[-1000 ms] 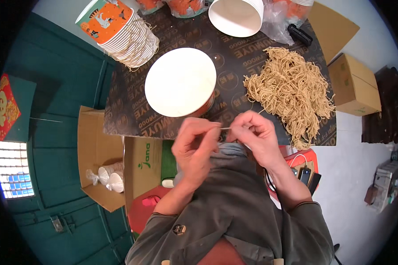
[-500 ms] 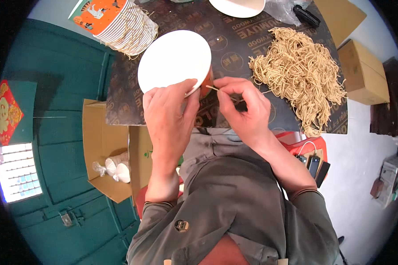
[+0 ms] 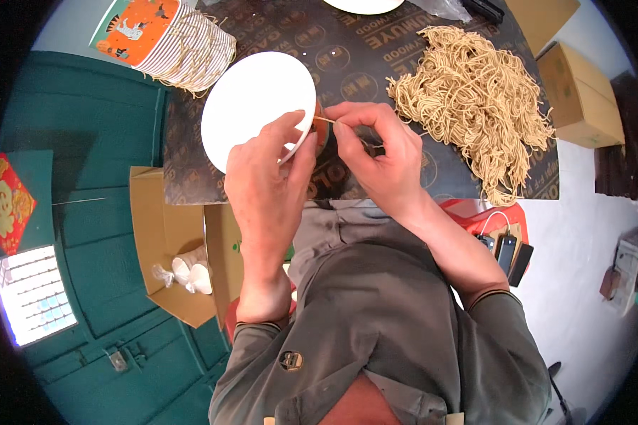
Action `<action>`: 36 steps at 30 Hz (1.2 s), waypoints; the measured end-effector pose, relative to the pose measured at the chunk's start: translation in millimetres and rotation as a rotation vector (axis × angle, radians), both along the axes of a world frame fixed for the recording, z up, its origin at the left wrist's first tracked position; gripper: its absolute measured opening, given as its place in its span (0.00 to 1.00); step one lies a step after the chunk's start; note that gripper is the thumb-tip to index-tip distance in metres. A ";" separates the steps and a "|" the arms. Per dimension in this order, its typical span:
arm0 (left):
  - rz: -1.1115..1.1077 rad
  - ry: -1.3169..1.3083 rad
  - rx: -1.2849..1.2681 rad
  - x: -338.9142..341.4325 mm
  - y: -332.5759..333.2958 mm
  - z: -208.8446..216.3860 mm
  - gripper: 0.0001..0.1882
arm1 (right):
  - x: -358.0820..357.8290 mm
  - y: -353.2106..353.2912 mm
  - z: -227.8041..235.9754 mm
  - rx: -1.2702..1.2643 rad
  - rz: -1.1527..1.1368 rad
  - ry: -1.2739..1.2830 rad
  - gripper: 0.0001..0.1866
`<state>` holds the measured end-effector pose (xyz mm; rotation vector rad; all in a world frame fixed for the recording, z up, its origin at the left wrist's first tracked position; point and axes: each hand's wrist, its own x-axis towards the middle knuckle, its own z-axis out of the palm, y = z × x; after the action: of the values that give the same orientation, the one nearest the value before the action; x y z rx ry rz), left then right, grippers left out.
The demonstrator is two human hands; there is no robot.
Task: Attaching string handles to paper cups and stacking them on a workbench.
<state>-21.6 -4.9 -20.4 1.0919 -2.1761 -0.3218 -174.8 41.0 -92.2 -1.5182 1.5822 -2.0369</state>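
Note:
My left hand [image 3: 266,159] pinches the near right rim of a paper bucket [image 3: 252,106], thumb and fingers on either side of the edge. Its broad white round face is turned up toward me, and a strip of orange printed side shows at its right. Between the thumb and fingertips of my right hand [image 3: 379,149] is a thin tan cord [image 3: 323,119], one end of it at the bucket's orange side. Part of that cord is hidden by my right hand. Farther right lies a large tangled pile of tan cords [image 3: 475,99].
A stack of nested printed paper buckets [image 3: 166,42] with tan cords hanging from them stands at the far left of the dark table [image 3: 319,71]. Another white round piece [image 3: 365,6] lies at the back. Cardboard boxes stand left [image 3: 166,234] and right [image 3: 585,99].
The bucket and both hands appear shifted a little left in the picture, as the view itself has moved slightly. Both hands keep their grip, with the cord still at the bucket's side.

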 end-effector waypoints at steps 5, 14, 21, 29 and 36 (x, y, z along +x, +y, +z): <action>-0.019 -0.009 0.004 2.7 -1.4 -0.5 0.17 | -0.7 -2.2 1.1 -0.019 0.001 -0.032 0.07; -0.004 -0.016 0.034 3.7 0.4 1.6 0.18 | 1.1 -3.1 0.2 0.005 0.026 -0.015 0.07; -0.023 0.039 0.196 6.9 -5.7 18.1 0.17 | 1.4 -10.4 6.1 -0.029 0.036 0.017 0.07; -0.265 -0.052 0.483 6.3 -54.4 38.2 0.15 | 1.2 -10.1 -0.3 0.037 0.060 -0.002 0.07; -0.316 -0.100 0.518 4.7 -63.4 42.8 0.12 | -2.0 -3.8 9.6 0.149 0.097 -0.060 0.08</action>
<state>-16.9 -68.3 22.3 1.0355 -2.4243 -1.0386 -176.7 37.1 -82.6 -1.4378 1.5681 -1.8509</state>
